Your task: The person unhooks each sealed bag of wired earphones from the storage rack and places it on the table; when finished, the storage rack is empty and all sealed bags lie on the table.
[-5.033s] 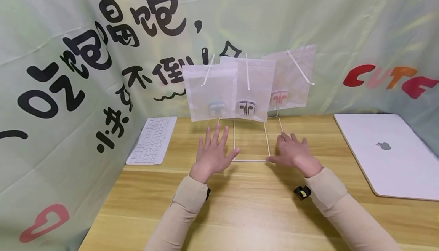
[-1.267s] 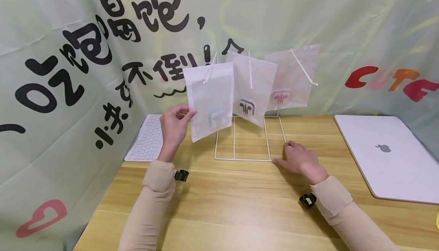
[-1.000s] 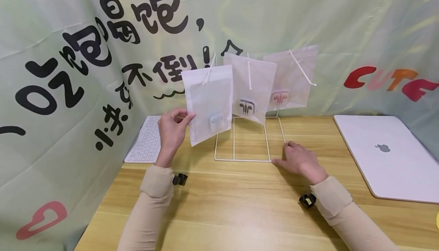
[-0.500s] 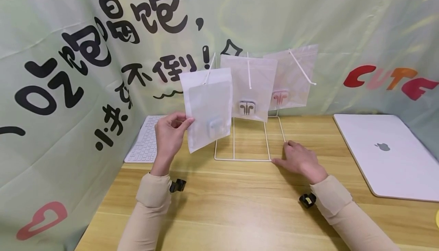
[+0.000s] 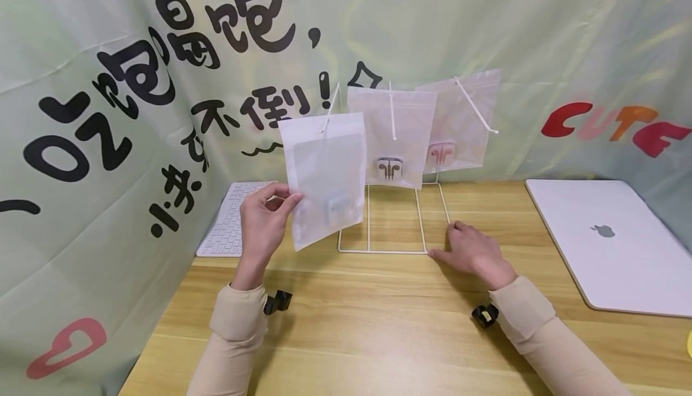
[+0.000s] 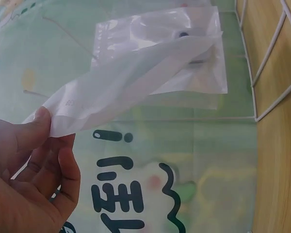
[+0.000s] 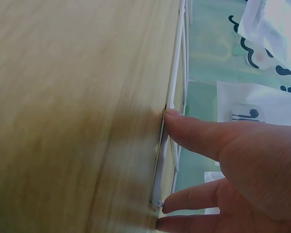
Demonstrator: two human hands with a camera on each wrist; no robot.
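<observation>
My left hand [image 5: 262, 222] pinches the lower left edge of a frosted white zip bag [image 5: 324, 155], thumb in front. The bag is tilted, and the tip of the left hook [image 5: 330, 107] pokes through near its top. A pale blue earphone picture [image 5: 339, 202] shows faintly on it. In the left wrist view, thumb and fingers hold that bag [image 6: 121, 80] by its edge. My right hand [image 5: 476, 252] rests at the front right corner of the white wire rack [image 5: 381, 252]; in the right wrist view its thumb [image 7: 194, 133] presses the base wire, fingers extended.
Two more bags hang on the rack, one with a dark earphone picture [image 5: 390, 125] and one with a pink one [image 5: 470, 119]. A white keyboard [image 5: 224, 228] lies left and a closed silver laptop [image 5: 611, 246] right. A printed cloth [image 5: 486, 17] stands behind.
My left hand went from lying spread by the rack's base to pinching the left bag, then drew it forward and down along its hook. My right hand shifted slightly, staying at the rack's corner.
</observation>
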